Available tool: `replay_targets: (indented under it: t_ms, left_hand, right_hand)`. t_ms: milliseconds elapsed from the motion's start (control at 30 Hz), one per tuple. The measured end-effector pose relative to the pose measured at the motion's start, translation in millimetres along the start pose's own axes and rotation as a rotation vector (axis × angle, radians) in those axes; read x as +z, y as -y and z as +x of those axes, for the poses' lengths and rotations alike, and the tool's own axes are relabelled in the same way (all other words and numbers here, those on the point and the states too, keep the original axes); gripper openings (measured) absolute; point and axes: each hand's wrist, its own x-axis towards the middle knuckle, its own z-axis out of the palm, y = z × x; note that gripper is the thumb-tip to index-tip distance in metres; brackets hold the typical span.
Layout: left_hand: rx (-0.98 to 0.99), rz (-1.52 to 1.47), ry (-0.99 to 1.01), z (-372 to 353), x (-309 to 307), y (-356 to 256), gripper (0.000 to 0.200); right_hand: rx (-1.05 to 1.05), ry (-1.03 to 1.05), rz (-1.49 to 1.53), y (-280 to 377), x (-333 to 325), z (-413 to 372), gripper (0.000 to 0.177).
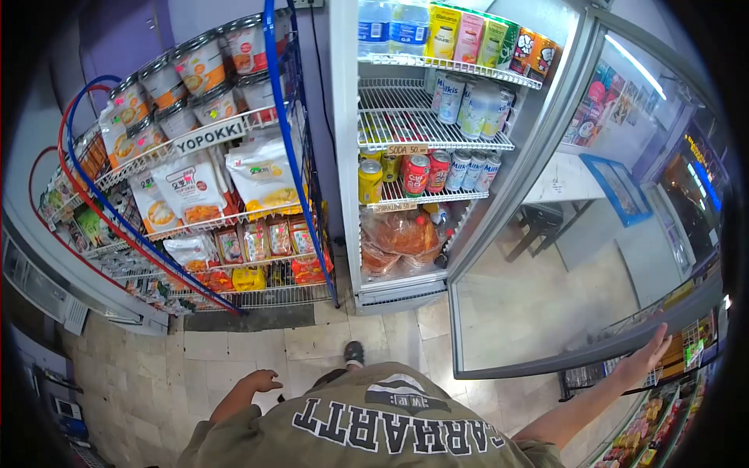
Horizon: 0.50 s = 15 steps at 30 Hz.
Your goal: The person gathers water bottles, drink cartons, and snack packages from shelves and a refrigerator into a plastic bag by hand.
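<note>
At the lower right my right hand (646, 357) rests against the outer edge of the glass fridge door (546, 312), fingers extended along its dark frame. The door stands swung out to the right. My left hand (261, 381) hangs at the lower left, fingers apart, touching nothing. Ahead is the upright fridge (406, 300). Its wire shelves hold Milkis cans (449, 97), red cans (416, 173), a yellow can (370, 181), drink cartons (468, 39) and water bottles (409, 27). Wrapped brown items (398, 238) lie in the bottom.
Left of the fridge stands a wire rack (234, 214) with packets and cups, bordered by blue and red tubing. More snack shelves (659, 421) are at the lower right. A dark mat (257, 318) lies on the tiled floor (211, 359). Through the glass show a white table and a stool (544, 218).
</note>
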Motion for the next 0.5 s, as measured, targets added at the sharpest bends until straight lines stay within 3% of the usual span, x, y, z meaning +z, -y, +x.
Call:
replay_targets:
  t_ms: [100,267,333,400,467,500]
  left_hand:
    - [-0.003,-0.071,-0.052,-13.1,20.3,3.7,0.065]
    - [0.001,-0.173,-0.187,-61.0,19.5,20.2,0.062]
    - [-0.034,-0.229,-0.244,-79.6,27.9,41.4,0.060]
    - [-0.068,-0.347,-0.364,-95.9,40.3,71.6,0.059]
    - [-0.122,-0.375,-0.393,-111.1,65.6,111.3,0.060]
    - [-0.146,-0.387,-0.397,-123.5,77.9,130.3,0.061]
  right_hand:
    - [-0.089,0.145,-0.016,22.7,11.9,-35.7,0.054]
    - [-0.123,0.163,-0.124,54.9,42.8,-100.7,0.060]
    - [-0.311,0.148,-0.091,59.3,62.2,-121.8,0.061]
    - [-0.347,0.138,-0.109,85.4,88.5,-151.9,0.063]
    - [-0.533,0.060,-0.090,113.2,115.3,-186.9,0.060]
    - [-0.733,-0.066,-0.269,123.7,123.8,-203.2,0.053]
